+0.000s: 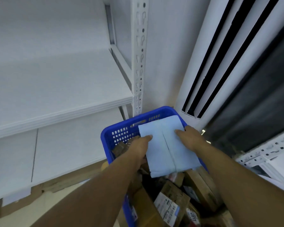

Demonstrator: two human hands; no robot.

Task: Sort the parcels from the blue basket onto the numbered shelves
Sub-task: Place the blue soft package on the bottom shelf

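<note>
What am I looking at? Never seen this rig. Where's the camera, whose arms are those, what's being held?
No robot here: a person wears one wide-angle camera on the head, looking down at their own bare arms. The left hand and right hand grip a flat pale blue parcel by its two sides, above a blue basket. Inside the basket lie brown cardboard parcels, some with printed labels. On the left is a white shelf of a metal rack; no shelf number shows in this view.
</note>
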